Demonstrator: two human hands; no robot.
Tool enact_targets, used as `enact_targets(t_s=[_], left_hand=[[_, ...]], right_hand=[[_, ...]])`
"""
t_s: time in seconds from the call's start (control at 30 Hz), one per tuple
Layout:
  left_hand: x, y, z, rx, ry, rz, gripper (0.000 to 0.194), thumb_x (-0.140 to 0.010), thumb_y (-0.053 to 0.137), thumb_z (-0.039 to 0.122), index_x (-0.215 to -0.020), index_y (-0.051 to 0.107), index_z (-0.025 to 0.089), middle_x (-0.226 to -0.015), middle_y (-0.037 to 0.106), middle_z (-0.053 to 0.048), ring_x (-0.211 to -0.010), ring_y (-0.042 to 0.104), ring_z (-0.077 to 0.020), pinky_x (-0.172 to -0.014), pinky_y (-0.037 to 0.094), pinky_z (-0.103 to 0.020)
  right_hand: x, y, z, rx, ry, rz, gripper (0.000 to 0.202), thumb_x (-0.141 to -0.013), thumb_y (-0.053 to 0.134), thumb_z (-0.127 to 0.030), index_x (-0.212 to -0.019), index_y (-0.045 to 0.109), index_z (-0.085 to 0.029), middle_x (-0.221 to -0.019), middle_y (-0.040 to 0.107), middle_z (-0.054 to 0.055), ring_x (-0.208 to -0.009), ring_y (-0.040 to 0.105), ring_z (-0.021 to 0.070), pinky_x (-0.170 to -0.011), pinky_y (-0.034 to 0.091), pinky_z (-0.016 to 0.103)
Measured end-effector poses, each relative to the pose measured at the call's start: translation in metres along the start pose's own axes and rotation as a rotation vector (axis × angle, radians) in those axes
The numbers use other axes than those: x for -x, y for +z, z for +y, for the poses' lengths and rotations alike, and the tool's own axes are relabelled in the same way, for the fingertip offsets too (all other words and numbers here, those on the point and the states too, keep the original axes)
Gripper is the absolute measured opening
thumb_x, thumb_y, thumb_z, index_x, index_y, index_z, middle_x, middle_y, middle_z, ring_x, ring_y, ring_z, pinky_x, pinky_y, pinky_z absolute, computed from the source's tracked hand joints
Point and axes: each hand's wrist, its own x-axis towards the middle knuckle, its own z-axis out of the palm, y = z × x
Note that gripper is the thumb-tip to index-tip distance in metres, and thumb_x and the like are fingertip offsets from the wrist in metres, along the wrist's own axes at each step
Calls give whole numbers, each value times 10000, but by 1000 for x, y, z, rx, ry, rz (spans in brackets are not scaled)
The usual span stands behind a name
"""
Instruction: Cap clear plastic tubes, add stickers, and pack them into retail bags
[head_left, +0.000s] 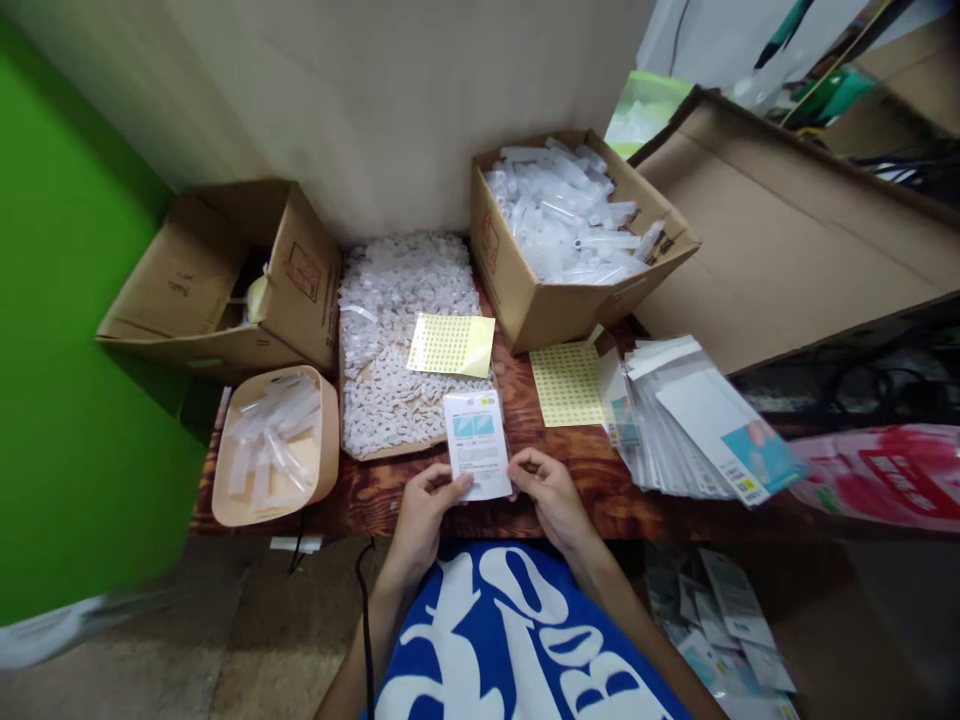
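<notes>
A white printed packaging bag (477, 443) with two blue pictures and a small yellow mark is held near the table's front edge. My left hand (429, 502) pinches its lower left side, thumb on top. At its lower right edge, my right hand (551, 493) has thumb and fingertips closed on the side. Just beyond the bag lies a yellow sticker sheet (451, 345), resting on a shallow cardboard tray of small white plastic pieces (397, 400). A second sticker sheet (568, 385) is on the table to the right.
A beige tub (327, 470) with clear plastic tubes stands left. Behind are a cardboard box (300, 270) and another box (555, 310) full of clear tubes. Fanned white packages (682, 430) lie right, beside a pink bag (885, 475). More packages (724, 620) are below the table.
</notes>
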Motion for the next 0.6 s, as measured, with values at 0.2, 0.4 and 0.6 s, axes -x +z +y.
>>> enact_targets(t_s=[0.2,0.4,0.6], left_hand=[[-10,7,6,-1,109,43,296,-647,898,345,-735,711,134,-746,740,-25,-681,642,-124,-673,501,-212],[-10,15,21,115,34,-86,326,-640,904,341,-682,661,127,-706,714,-27,-643,613,-113,-649,484,-212],[-17,36,23,127,-63,-274,381,-610,909,385,-619,631,126,-687,701,-42,-575,573,-99,-539,426,-188]], right_hand=[[-8,16,-2,26,7,-15,529,-685,895,-431,-1091,644,-203,-1010,752,65,-875,725,225,-752,588,322],[-14,22,-11,-105,8,-158,446,-733,863,-440,-1018,655,-167,-963,772,80,-834,740,228,-773,582,336],[2,-4,-26,-224,13,-142,498,-843,686,-638,-1039,687,-180,-1001,768,118,-955,735,284,-812,589,396]])
